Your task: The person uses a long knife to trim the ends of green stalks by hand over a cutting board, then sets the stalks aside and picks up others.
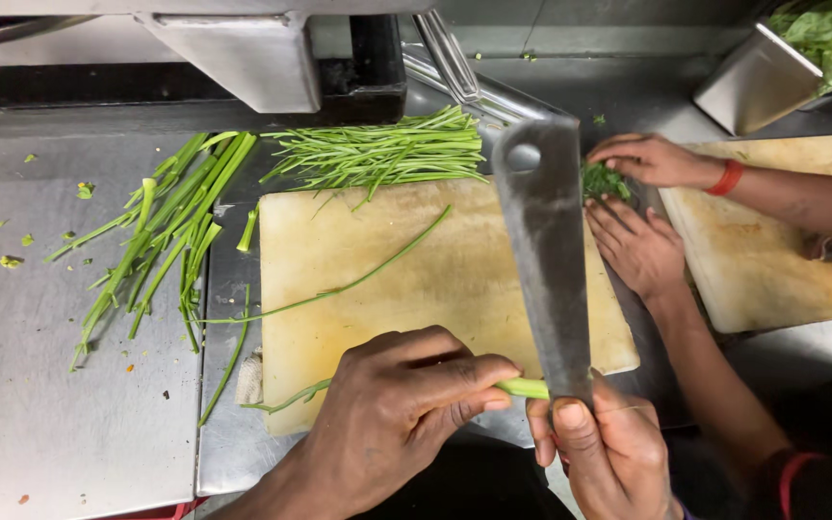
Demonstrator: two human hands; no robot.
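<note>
Splitting step: your left hand (pixel 392 409) pinches the green stalk (pixel 524 388) at the cutting board's (pixel 435 279) near edge, your right hand (pixel 609 453) clamped on the cleaver (pixel 543 260) just beside that pinch. Next likely needs a steady blade along the stalk.

Steel surface (pixel 69 404), flecked with green scraps. Pile of long leaves (pixel 161 221) at 9 o'clock. Trimmed thin stems (pixel 387 149) at 12. Second cutting board (pixel 772 241) at 3; steel tub of greens (pixel 782 67) at 2.
</note>
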